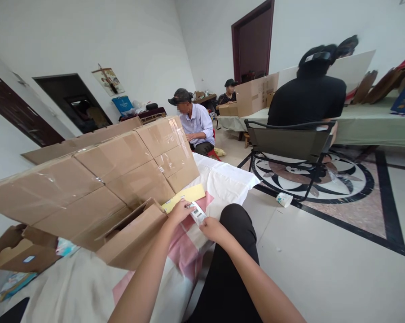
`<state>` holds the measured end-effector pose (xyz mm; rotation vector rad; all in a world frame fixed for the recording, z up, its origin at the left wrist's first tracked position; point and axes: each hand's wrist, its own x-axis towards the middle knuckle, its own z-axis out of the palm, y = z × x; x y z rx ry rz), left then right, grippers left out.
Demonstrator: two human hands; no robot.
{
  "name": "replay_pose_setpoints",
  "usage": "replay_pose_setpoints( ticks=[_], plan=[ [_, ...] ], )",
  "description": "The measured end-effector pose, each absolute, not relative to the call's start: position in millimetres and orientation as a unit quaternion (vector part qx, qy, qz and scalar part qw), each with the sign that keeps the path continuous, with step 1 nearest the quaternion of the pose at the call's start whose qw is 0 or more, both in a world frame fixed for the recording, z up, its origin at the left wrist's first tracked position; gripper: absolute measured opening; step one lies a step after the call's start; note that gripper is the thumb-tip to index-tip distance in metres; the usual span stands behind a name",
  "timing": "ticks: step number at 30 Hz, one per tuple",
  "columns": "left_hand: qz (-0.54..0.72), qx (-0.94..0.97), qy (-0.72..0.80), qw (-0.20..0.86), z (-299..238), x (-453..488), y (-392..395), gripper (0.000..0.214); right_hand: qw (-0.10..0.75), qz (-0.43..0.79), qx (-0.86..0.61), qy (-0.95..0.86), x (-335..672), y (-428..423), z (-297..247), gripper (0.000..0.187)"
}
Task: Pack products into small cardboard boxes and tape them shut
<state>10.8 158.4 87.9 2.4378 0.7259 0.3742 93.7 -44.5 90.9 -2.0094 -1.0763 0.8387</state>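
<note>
The person's bare left hand (181,211) pinches the far-left end of a small, flat, white packet with dark printed marks (198,213); the bare right hand (212,228) pinches its near-right end between thumb and fingers. The likeliest trouble is a slip: each grip takes only an end, so if one lets go early or the two pull unevenly, the packet could twist or bend; if both lose it, it could slide past the near-right edge of the low table covered in white-and-pink cloth (231,172), beside the black-trousered knee (238,224), and drop to the pale tiled floor (310,251). A tug on the loose cloth, perhaps from the knee, could also shift what rests on it; the left forearm passes close to an open brown cardboard box (135,237), and a knock there might push the box askew.

As for position, the packet spans the gap between the hands, to the right of the left hand's fingertips and to the far left of the right hand; it is above the cloth, near the table's near-right edge; just beyond it lies a flat, pale-yellow strip (194,193), and farther left stands a wall of taped brown cardboard boxes (121,166).
</note>
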Motion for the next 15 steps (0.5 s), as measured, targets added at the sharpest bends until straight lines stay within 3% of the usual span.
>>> replay_pose_setpoints(
  ticks=[7, 15],
  plan=[
    [0.120, 0.914, 0.279, 0.270, 94.3, 14.1, 161.3, 0.025, 0.383, 0.367, -0.744, -0.407, 104.7, -47.7, 83.5, 0.028],
    [0.093, 0.914, 0.289, 0.269, 98.3, 15.5, 159.0, 0.026, 0.500, 0.516, -0.567, -0.404, 133.6, -55.0, 57.5, 0.041]
  ],
)
